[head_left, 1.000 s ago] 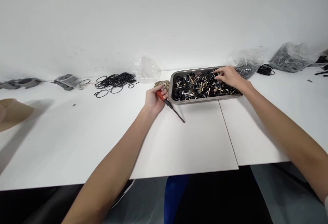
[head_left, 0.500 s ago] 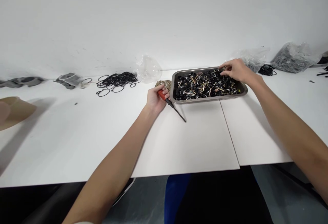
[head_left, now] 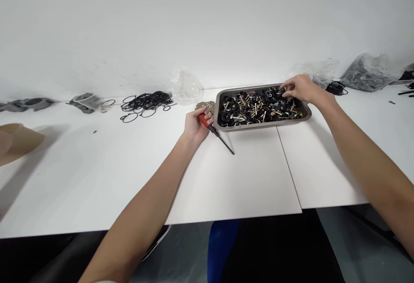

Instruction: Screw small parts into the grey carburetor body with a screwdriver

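Observation:
A screwdriver with a red and black handle lies in my left hand, whose fingers are closed round it. The dark shaft slants down to the right over the white table. Just behind that hand is a heap of small brass-coloured parts, partly covered by it. My right hand reaches over the far right side of a grey metal tray, thumb and fingers curled in a pinch at the small parts. What they grip, if anything, is too small to make out. Black pieces, rings and brass screws fill the tray.
Black rubber rings lie in a tangle left of a clear plastic bag. Farther left are grey clamp-like parts and a roll of tan tape. Bags of dark parts stand at the right by the wall.
My right hand has shifted slightly right and its fingertips have dipped a little among the parts in the tray. The left hand and screwdriver stay in place.

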A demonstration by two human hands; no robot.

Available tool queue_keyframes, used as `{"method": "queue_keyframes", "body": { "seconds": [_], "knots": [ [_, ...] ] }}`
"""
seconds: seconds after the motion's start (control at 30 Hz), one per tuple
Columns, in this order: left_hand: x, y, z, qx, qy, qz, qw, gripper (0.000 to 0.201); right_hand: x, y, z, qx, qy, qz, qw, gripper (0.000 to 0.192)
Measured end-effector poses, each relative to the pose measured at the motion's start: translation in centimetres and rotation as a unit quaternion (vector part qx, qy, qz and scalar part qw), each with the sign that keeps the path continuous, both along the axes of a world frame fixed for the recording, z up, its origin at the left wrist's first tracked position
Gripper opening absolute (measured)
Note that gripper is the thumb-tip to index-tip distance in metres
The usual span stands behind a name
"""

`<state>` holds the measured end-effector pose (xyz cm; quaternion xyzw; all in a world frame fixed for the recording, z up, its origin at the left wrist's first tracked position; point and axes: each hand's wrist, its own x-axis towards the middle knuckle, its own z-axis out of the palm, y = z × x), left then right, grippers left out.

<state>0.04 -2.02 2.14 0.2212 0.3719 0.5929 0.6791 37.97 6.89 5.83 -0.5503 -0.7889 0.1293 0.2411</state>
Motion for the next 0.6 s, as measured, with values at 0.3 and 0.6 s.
{"method": "queue_keyframes", "body": {
  "seconds": [0.3,0.6],
  "knots": [
    [0.1,0.0,0.1,-0.003,0.003,0.002,1.000,0.026,-0.5,-0.3,0.2,-0.041,0.000,0.001,0.999,0.024],
    [0.1,0.0,0.1,0.001,0.000,-0.003,1.000,0.027,-2.8,-2.4,2.0,0.030,0.124,-0.011,0.992,0.012]
  ]
}}
